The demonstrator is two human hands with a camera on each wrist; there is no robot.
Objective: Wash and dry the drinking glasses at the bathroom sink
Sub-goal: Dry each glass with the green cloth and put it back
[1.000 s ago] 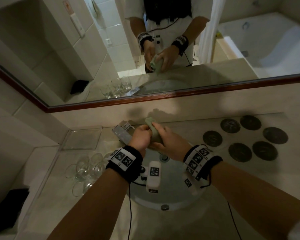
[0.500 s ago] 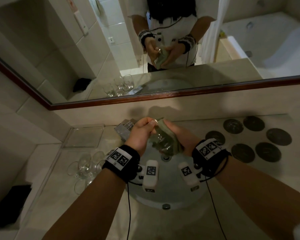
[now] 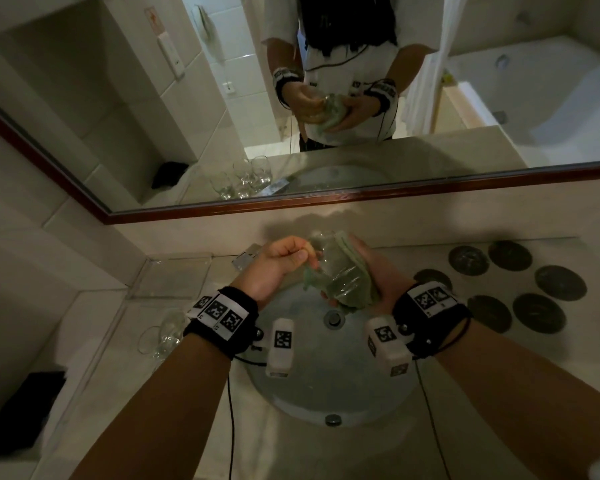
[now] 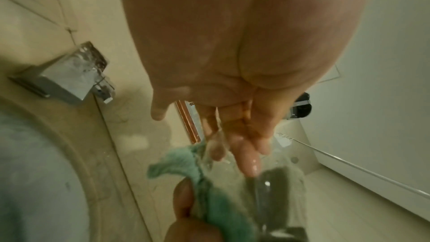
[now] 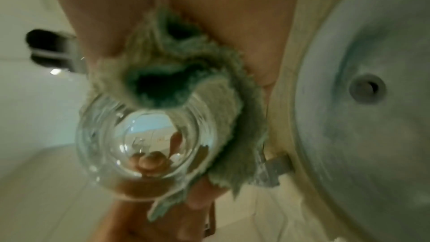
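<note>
Above the sink (image 3: 326, 382) I hold a clear drinking glass (image 3: 338, 271) lying in a green cloth (image 3: 359, 275). My right hand (image 3: 378, 278) cups the cloth round the glass from the right. My left hand (image 3: 288, 259) pinches the glass at its rim. In the left wrist view my left fingers (image 4: 244, 146) reach into the glass (image 4: 267, 190), with the cloth (image 4: 209, 201) beside it. The right wrist view shows the glass (image 5: 139, 144) base-on, the cloth (image 5: 167, 80) wrapped over it under my right hand (image 5: 232, 25).
Several more glasses (image 3: 167, 336) stand on the counter left of the sink, near a glass tray (image 3: 174, 275). The chrome faucet (image 3: 246, 259) sits behind my left hand. Several dark round coasters (image 3: 537, 313) lie at the right. A mirror (image 3: 326, 98) runs along the back wall.
The cloth was bunched between both hands. It has since opened round the glass, which now shows lying tilted. My right wrist has turned outward and both hands sit slightly nearer.
</note>
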